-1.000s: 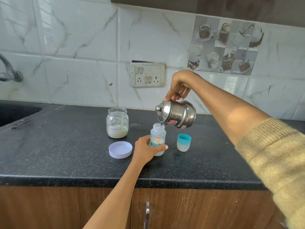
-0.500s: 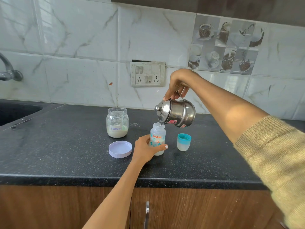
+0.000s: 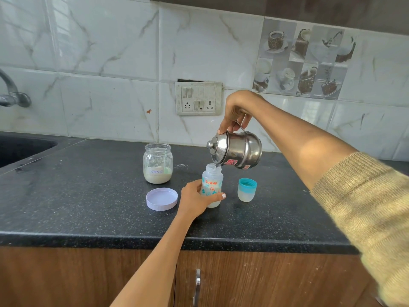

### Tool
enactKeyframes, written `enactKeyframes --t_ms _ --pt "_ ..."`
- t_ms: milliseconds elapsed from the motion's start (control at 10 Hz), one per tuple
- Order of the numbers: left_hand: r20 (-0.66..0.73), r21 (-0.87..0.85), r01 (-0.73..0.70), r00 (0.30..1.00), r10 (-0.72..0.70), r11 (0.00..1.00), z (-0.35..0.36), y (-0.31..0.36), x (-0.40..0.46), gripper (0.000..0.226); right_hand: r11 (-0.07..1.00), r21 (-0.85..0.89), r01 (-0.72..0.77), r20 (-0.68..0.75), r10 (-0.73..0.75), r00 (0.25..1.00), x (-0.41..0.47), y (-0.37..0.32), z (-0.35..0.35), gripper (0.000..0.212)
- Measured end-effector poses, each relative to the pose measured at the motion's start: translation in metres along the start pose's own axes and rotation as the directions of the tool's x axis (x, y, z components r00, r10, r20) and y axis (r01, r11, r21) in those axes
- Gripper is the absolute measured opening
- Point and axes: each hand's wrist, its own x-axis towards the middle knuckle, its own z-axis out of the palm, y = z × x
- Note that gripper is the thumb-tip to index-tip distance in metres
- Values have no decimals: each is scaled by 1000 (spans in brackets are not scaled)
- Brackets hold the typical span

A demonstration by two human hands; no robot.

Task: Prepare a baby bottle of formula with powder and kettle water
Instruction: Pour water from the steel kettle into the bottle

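Note:
A small clear baby bottle (image 3: 212, 180) with a printed label stands open on the black counter (image 3: 88, 207). My left hand (image 3: 194, 198) grips its body from the left. My right hand (image 3: 235, 111) holds the wire handle of a steel kettle (image 3: 238, 150), tipped left with its spout over the bottle's mouth. A glass jar (image 3: 157, 163) labelled Formula, partly full of pale powder, stands open behind and to the left. Its lilac lid (image 3: 162, 198) lies upside down in front of it. The bottle's teal cap (image 3: 247, 189) stands to the right.
A sink (image 3: 20, 149) is sunk into the counter at far left under a metal tap (image 3: 11, 94). A switch and socket plate (image 3: 198, 98) is on the tiled wall behind. Wooden cupboard doors with a metal handle (image 3: 197, 286) run below the counter's front edge.
The kettle stays tipped over the bottle's mouth, almost unmoved. Both hands keep their hold.

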Motion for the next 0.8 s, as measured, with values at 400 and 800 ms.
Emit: enactKeyframes --t_ms 400,800 --pt "-6 11 10 1000 -10 1000 1 0 1 67 1000 -8 -10 -25 10 1000 -1 1 -1 51" --pt "-7 13 6 1000 -6 1000 0 1 0 66 1000 -24 -17 -22 16 1000 1 0 -3 42"
